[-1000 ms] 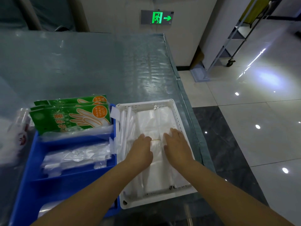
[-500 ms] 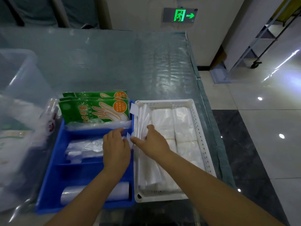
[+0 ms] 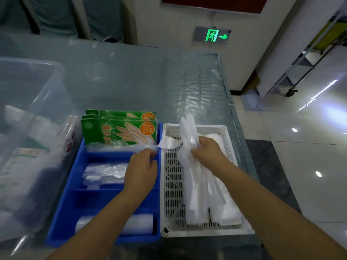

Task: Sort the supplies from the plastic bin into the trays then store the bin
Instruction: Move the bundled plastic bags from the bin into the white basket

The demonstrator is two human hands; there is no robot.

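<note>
White plastic bags (image 3: 189, 139) bunched in right hand (image 3: 208, 152), perforated white tray (image 3: 172, 184)

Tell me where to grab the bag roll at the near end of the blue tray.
Grip the roll around its middle from above: it lies on its side across the blue tray's nearest compartment, with walls close on every side. The left forearm currently covers part of it.

I note the table (image 3: 131, 76) beyond both trays lies open for passage, while the clear plastic bin (image 3: 28, 128) walls the left side and green glove packs (image 3: 120, 128) stand upright at the blue tray (image 3: 78, 199) far end.
</note>
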